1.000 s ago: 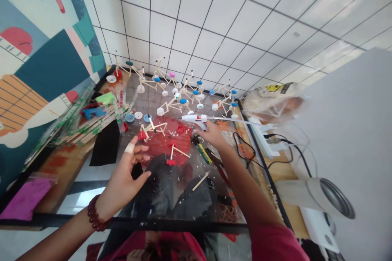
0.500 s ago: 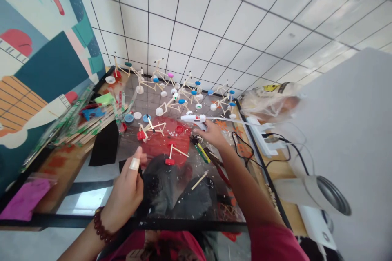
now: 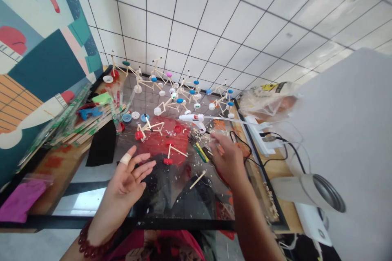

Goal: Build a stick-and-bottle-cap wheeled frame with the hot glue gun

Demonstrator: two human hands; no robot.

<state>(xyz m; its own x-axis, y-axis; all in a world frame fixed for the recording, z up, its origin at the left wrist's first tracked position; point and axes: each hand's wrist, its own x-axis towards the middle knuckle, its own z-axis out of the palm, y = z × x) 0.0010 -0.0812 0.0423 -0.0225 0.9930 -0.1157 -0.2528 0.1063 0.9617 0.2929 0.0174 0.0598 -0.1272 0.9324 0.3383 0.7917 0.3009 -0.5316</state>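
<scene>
My left hand [image 3: 124,189] is raised above the near left of the glass tabletop, palm turned up and fingers apart, with nothing in it. A bandage wraps one of its fingers. My right hand [image 3: 228,157], slightly blurred, hovers over the pliers and cutter at the right, fingers apart and apparently holding nothing. Beyond it lies a white hot glue gun [image 3: 192,118] with a long clear glue stick in its back. Between the hands is a small stick frame with red bottle caps [image 3: 168,161]. A larger stick bicycle model [image 3: 150,126] stands behind it.
Several finished stick models [image 3: 183,94] with white and blue caps line the back by the tiled wall. Wooden sticks [image 3: 92,124] and a black sheet [image 3: 102,144] lie left. A power strip [image 3: 260,134] and cables run along the right edge. A loose stick [image 3: 197,179] lies in front.
My right hand has let go of the glue gun and drawn back toward me, over the tools. My left hand has turned palm up and spread its fingers.
</scene>
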